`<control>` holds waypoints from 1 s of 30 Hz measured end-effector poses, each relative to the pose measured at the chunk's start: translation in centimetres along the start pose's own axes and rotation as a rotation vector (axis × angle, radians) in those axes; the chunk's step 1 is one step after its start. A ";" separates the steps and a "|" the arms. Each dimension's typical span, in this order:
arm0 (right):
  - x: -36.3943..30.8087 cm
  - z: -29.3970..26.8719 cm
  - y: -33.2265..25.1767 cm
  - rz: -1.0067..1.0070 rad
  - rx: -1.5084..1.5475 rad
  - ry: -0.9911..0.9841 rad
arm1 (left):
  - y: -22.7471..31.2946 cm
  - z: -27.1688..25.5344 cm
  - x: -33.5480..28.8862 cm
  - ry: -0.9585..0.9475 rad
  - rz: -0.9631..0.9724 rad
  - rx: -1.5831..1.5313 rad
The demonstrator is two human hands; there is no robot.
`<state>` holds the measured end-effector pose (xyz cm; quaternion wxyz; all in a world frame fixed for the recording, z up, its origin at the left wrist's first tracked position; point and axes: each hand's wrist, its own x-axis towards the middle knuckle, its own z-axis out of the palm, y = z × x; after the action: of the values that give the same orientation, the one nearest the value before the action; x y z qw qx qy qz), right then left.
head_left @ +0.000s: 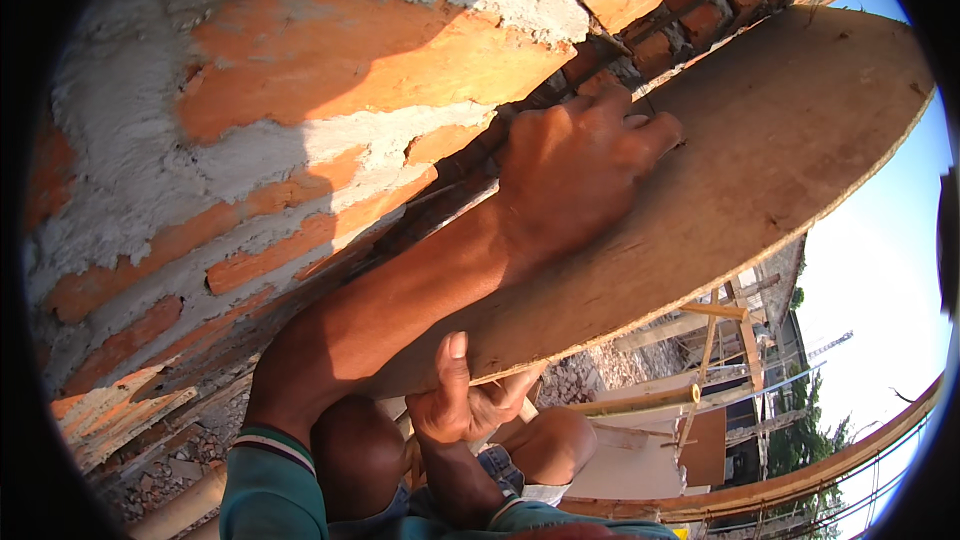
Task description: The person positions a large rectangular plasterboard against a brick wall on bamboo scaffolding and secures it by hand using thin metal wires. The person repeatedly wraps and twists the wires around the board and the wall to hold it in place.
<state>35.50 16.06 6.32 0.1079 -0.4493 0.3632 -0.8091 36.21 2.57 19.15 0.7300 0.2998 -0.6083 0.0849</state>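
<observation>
A long brown wooden board (760,140) slants from my knees up to the top right, its upper side along the brick wall (300,50). Across it reaches my left hand (590,160), closed, with bent fingers beside the gap between board and wall. A thin dark wire or rod shows by those fingers; whether they grip it I cannot make out. My right hand (465,400) is closed on the board's lower edge, thumb up against the face and fingers partly hidden at the rim.
Dark reinforcing bars (690,5) run in the recess behind the board. Below, bamboo poles (640,400) and a timber frame (745,335) stand over rubble (610,365). A curved-looking wooden beam (800,480) crosses the lower right. My bent knees (360,455) are under the board.
</observation>
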 end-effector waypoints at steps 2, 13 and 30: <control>-0.1 0.0 0.0 0.016 0.021 0.015 | 0.2 -0.1 0.0 -0.057 -0.043 0.006; 0.0 -0.5 0.6 0.025 0.042 0.005 | 0.5 -0.4 -0.1 -0.117 -0.084 0.036; -0.2 -1.4 0.7 0.106 0.003 -0.098 | -0.2 0.4 0.1 -0.015 0.098 0.069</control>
<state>34.37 16.36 5.25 0.1691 -0.4683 0.3796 -0.7797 36.00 2.13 19.19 0.7096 0.2950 -0.6246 0.1391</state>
